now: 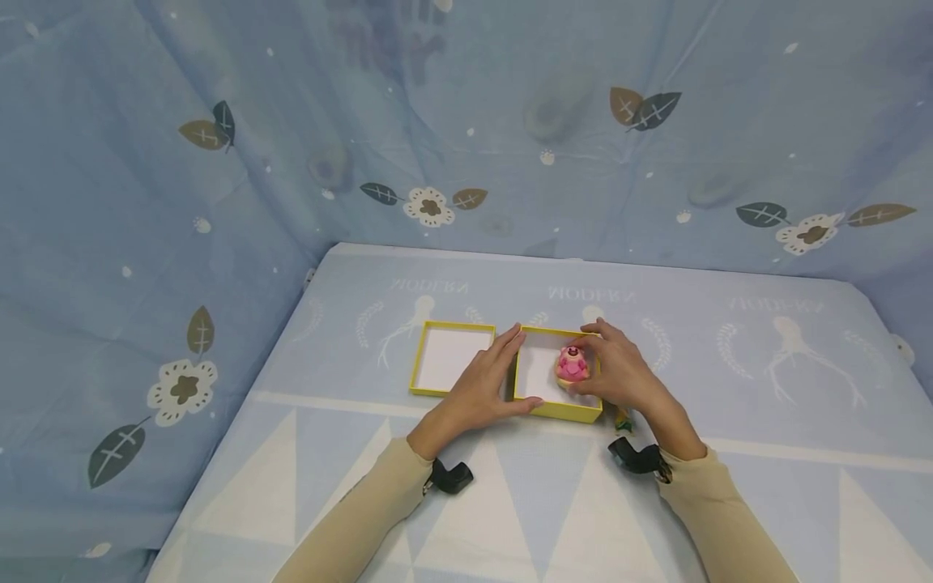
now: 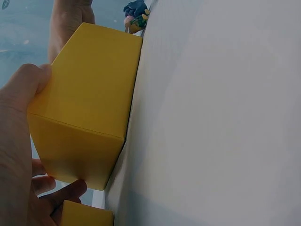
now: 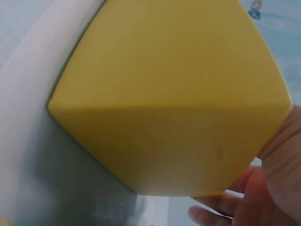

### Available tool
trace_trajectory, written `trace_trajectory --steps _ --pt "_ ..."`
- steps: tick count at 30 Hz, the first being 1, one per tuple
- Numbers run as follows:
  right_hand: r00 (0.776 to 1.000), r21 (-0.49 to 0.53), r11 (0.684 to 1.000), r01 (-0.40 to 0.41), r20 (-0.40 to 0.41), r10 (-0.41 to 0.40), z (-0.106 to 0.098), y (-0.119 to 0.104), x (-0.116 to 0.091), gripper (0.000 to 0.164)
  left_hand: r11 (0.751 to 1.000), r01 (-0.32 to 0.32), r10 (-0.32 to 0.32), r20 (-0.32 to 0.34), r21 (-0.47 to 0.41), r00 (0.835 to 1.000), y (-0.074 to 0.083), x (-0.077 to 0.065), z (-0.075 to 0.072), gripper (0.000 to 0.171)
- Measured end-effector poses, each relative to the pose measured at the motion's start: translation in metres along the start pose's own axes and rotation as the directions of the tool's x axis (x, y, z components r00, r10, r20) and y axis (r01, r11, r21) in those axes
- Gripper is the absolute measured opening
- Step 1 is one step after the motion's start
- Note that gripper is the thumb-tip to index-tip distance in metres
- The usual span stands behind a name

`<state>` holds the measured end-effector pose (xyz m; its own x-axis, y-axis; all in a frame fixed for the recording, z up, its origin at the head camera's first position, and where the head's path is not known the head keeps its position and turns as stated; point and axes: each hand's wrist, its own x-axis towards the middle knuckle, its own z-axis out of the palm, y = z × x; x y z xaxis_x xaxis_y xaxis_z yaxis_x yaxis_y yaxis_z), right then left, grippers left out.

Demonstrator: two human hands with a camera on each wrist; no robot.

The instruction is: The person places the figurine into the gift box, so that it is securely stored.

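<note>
Your right hand (image 1: 621, 374) pinches the pink figurine (image 1: 572, 365) inside the yellow box (image 1: 567, 411).
You have the figurine between thumb and fingers by the box's right wall; whether it touches the bottom you cannot tell. Your left hand (image 1: 477, 391) grips the box at its left side, thumb on the near wall, fingers spread toward the far left corner. A shallow yellow tray (image 1: 450, 356) lies between the box and the table's (image 1: 736, 510) left edge; a small colourful object (image 2: 136, 14) sits just beyond the box's near right corner.
</note>
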<state>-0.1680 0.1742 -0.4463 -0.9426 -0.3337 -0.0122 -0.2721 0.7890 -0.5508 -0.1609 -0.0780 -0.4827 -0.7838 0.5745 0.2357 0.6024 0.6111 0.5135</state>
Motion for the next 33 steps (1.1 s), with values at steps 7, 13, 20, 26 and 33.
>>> trace_trajectory --steps 7,13,20,26,33 --pt "1.0 -0.038 0.999 0.001 0.004 -0.001 0.002 -0.0024 0.0007 0.06 1.0 -0.002 0.002 0.006 -0.011 1.0 0.001 -0.0001 -0.0008 0.101" --pt "1.0 -0.041 0.999 -0.001 -0.005 0.001 0.0023 -0.0031 0.001 0.062 1.0 0.006 -0.006 0.008 -0.008 1.0 0.0014 0.0002 -0.0014 0.101" --pt "1.0 -0.092 0.996 -0.008 -0.025 0.005 0.0035 -0.0065 0.0014 0.06 1.0 0.012 -0.011 0.005 -0.01 1.0 0.0003 0.0 -0.0004 0.101" --pt "0.999 -0.102 0.994 -0.032 -0.034 0.028 0.0038 -0.0083 -0.0005 0.062 1.0 0.003 -0.003 -0.001 -0.012 1.0 0.0001 -0.0002 -0.0001 0.101" --pt "0.998 -0.086 0.995 -0.057 -0.03 0.055 0.0041 -0.0097 -0.0004 0.061 1.0 -0.006 0.006 -0.012 -0.006 1.0 0.0 -0.0002 -0.0003 0.101"
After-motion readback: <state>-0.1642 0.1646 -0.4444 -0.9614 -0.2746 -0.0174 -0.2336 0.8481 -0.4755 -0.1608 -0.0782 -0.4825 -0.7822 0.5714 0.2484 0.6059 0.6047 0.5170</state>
